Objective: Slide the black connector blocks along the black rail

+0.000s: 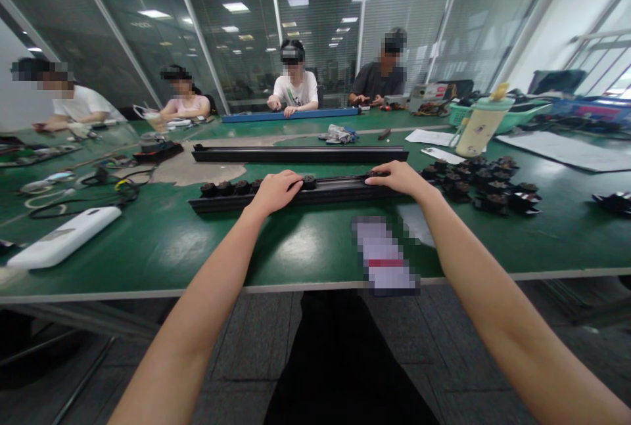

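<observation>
A long black rail (340, 194) with a channel along its top lies crosswise on the table in front of me. Several small black round parts (224, 188) sit in a row in its left half. My left hand (277, 192) is closed over the rail near its middle, fingertips beside another black round part (309, 182). Toward the rail's right end, my right hand (396, 179) is closed, thumb and fingers pinching a small dark part (377, 174) at the channel. My fingers hide some of this piece.
Behind lies a second black rail (300, 154). Many loose black parts (486, 182) are heaped at right, near a cream bottle (480, 126). A phone (387, 254) lies by the front edge, a white case (66, 238) at left. Several people sit across the table, one at a blue bar (290, 114).
</observation>
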The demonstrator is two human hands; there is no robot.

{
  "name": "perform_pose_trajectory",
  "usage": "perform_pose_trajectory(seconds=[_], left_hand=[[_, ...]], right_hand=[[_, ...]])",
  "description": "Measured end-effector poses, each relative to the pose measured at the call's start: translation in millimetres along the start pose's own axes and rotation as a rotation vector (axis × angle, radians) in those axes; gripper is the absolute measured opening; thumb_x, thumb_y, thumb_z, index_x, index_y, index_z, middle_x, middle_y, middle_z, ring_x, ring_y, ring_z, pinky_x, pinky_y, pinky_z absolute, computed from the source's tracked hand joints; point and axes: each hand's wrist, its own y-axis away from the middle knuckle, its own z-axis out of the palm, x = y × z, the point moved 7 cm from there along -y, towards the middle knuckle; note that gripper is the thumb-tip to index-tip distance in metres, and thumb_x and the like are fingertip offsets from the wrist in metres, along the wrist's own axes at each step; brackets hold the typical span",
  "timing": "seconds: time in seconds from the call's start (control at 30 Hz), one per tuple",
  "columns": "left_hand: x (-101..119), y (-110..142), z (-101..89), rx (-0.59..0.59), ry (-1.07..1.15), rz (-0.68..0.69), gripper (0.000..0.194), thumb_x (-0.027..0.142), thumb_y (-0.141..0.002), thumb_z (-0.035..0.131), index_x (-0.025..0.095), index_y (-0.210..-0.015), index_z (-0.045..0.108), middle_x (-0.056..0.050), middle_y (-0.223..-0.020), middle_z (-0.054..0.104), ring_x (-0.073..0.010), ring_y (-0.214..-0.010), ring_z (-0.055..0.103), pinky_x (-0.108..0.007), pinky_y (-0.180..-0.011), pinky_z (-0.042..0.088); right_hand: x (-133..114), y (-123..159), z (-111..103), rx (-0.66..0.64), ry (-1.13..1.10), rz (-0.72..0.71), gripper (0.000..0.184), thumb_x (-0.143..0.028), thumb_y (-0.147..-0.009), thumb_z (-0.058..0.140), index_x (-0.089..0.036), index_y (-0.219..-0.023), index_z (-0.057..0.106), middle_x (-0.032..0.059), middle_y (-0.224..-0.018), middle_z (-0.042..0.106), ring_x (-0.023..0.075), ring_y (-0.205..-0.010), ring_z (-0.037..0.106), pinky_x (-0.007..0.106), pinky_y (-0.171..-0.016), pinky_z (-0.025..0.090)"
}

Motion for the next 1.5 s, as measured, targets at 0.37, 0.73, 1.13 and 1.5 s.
perform_pose_trajectory(seconds=[0.37,0.73,1.13,1.5], left_hand=[[0.7,0.0,-1.1,-0.002,0.000,0.001,0.040,0.037,-0.107,0.040,0.022,-0.123,0.074,-0.008,-0.132,0.073,-0.0257,-0.121,0.068,-0.039,-0.104,0.053],[-0.1,0.4,-0.1,0.003,0.004,0.001,0.041,0.037,-0.107,0.039,0.021,-0.123,0.074,-0.008,-0.131,0.073,-0.0260,-0.120,0.069,-0.039,-0.104,0.053],[0.4,0.1,-0.5,0.003,0.003,-0.001,0.040,0.037,-0.107,0.040,0.022,-0.123,0.074,-0.008,-0.131,0.073,-0.0260,-0.120,0.069,-0.039,-0.104,0.053],[1.0,0.8,-1.3,0.002,-0.007,-0.001,0.040,0.037,-0.107,0.040,0.022,-0.123,0.074,-0.008,-0.132,0.073,-0.0256,-0.120,0.069,-0.038,-0.103,0.053]], right_hand=[[1.4,-1.4,-0.4,-0.006,0.027,-0.004,0.046,-0.051,-0.092,0.070,-0.019,-0.122,0.080,0.0112,-0.126,0.077,0.0316,-0.118,0.071,0.038,-0.105,0.052],[3.0,-1.6,-0.1,-0.009,0.043,-0.008,0.049,-0.054,-0.091,0.070,-0.017,-0.122,0.079,0.0120,-0.124,0.078,0.0303,-0.115,0.071,0.036,-0.102,0.053],[0.2,-2.1,-0.4,0.025,0.125,0.011,0.037,-0.043,-0.092,0.069,-0.016,-0.115,0.080,0.0129,-0.119,0.079,0.0296,-0.111,0.072,0.036,-0.099,0.054],[3.2,-4.1,-0.6,-0.005,0.130,-0.044,0.036,-0.046,-0.094,0.067,-0.016,-0.108,0.081,0.0128,-0.114,0.080,0.0296,-0.106,0.073,0.037,-0.095,0.054]])
